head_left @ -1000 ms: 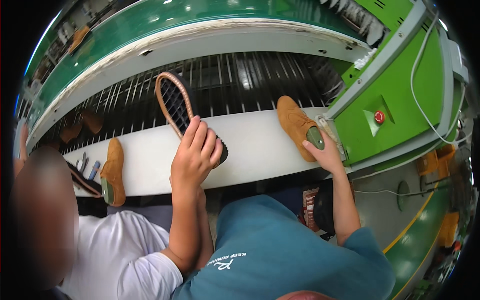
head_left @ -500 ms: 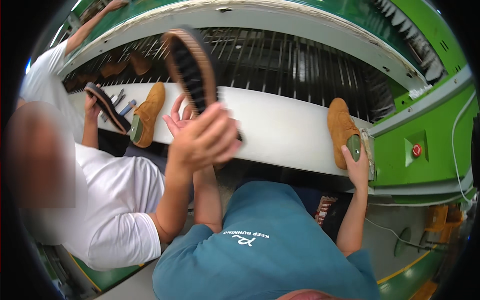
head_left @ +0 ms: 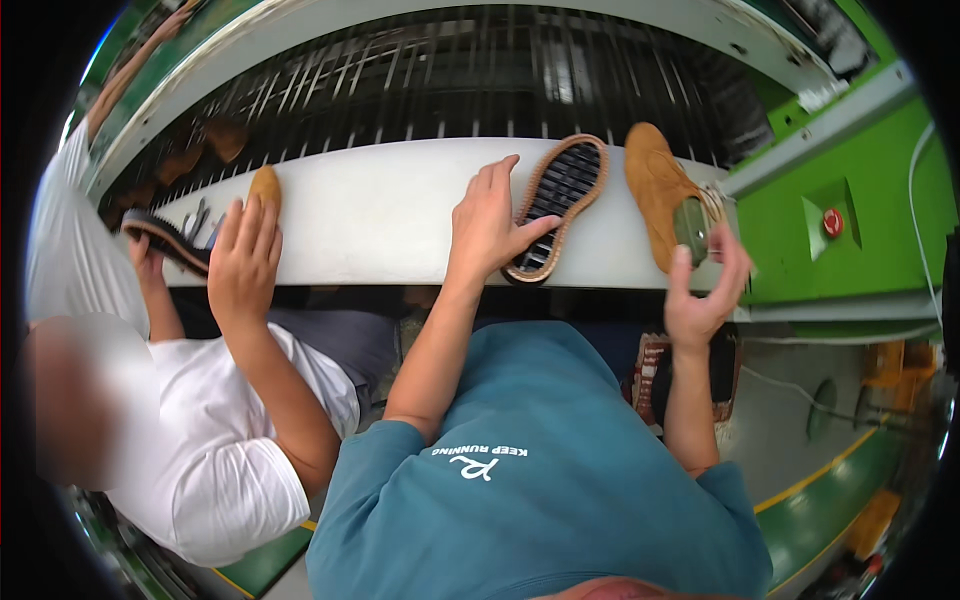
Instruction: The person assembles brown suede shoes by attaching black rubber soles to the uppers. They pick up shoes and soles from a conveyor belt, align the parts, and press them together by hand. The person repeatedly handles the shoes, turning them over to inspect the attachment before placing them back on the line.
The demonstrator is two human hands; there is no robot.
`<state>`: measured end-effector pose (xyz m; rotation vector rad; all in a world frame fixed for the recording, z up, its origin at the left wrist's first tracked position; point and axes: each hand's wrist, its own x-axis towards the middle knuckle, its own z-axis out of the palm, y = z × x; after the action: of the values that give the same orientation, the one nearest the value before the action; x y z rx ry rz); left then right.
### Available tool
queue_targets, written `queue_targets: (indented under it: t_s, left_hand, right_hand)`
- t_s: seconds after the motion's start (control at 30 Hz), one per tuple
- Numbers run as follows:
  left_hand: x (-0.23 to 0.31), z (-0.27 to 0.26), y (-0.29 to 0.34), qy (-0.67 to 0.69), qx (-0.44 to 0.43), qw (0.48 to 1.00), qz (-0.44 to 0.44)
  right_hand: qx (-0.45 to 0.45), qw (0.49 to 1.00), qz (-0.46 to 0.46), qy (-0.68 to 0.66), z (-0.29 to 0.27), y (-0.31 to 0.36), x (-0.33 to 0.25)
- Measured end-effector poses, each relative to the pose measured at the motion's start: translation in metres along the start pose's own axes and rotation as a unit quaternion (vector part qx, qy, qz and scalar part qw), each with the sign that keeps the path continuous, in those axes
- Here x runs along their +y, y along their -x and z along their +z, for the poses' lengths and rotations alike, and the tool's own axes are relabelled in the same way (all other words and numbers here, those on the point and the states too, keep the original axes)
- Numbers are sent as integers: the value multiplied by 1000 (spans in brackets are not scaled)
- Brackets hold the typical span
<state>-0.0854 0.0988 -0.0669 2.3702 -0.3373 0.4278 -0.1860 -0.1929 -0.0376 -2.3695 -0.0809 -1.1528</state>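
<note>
On the white bench in front of me lies a shoe sole (head_left: 565, 185), its black ribbed inside facing up and a tan stitched rim around it. My left hand (head_left: 487, 218) is beside it with fingers stretched out, the thumb reaching over the sole's near half. To the right of the sole lies a tan suede shoe upper (head_left: 655, 190) with a green last (head_left: 690, 228) in its heel end. My right hand (head_left: 708, 290), slightly blurred, is at that heel end with thumb and fingers apart; whether it touches the last is hard to tell.
At left, a co-worker's hand (head_left: 245, 260) partly covers another tan shoe (head_left: 265, 185), and their other hand holds a dark sole (head_left: 165, 238). Behind the white bench (head_left: 370, 205) runs a roller conveyor (head_left: 450, 75). A green machine housing with a red button (head_left: 832, 222) stands at right.
The sole has passed from the co-worker's raised hand, near my left hand, down onto the bench. My left hand moved right with it. My right hand loosened from the shoe's heel end.
</note>
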Motion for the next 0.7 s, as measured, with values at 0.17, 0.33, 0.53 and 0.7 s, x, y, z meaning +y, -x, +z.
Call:
queue_targets:
  t_s: [0.17,0.33,0.53,0.7]
  left_hand:
    - [-5,32,-27,45,-59,996,-57]
    - [-2,34,-12,294,-26,949,-111]
    - [82,2,2,359,91,929,-19]
    - [131,-20,-8,501,66,846,169]
  right_hand:
    - [-216,922,209,-246,14,40,-63]
    - [-268,878,245,-312,37,63,-78]
    - [-174,795,296,-500,19,66,-69]
    - [-72,847,200,-487,-58,30,-49]
